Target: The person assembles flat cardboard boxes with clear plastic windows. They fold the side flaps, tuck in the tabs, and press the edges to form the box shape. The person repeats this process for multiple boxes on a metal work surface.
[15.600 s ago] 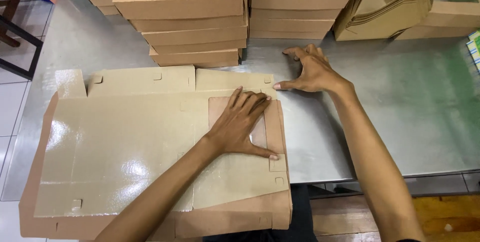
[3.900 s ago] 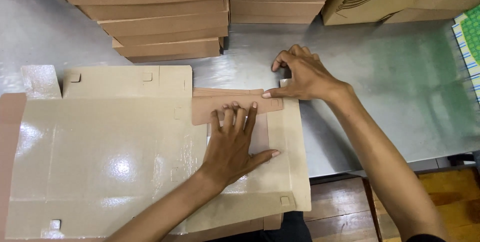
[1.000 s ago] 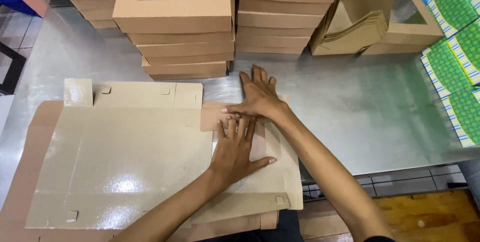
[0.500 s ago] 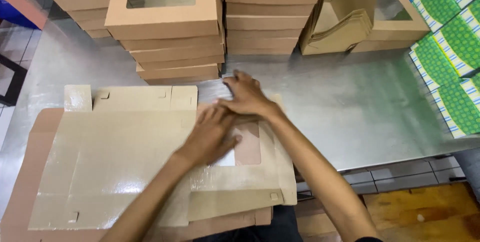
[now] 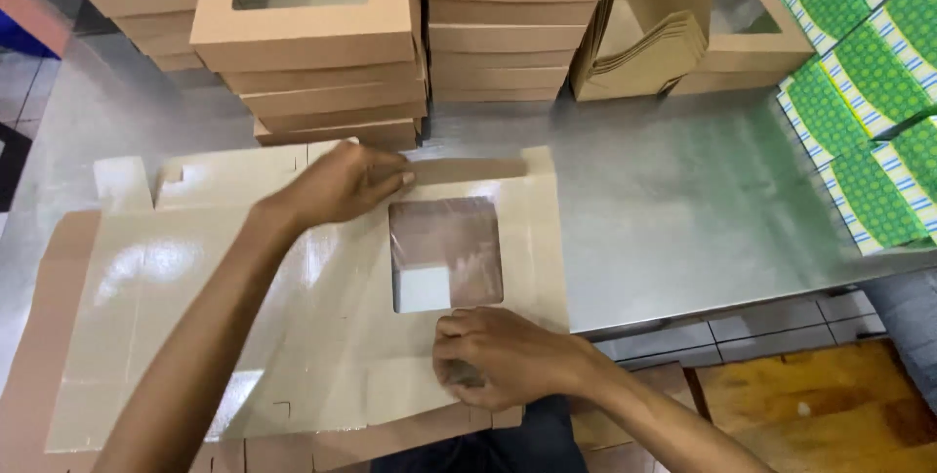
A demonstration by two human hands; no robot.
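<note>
Fingertips on flat windowed carton blank, forming barely begun.
Left hand: fingers pressed together, flat on far flap beside window. Right hand: fingers curled, pinching near edge below clear-film window. Carton blank: unfolded, topmost of flat pile on steel table; no walls raised, tabs unlocked. Beyond: stacks of finished window boxes, judged as earlier output; green-patterned packs at right.

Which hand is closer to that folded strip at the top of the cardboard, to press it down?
Probably the left hand. Its fingertips already rest at the end of the folded strip on the far edge of the cardboard sheet. The right hand sits at the near edge, below the window.
</note>
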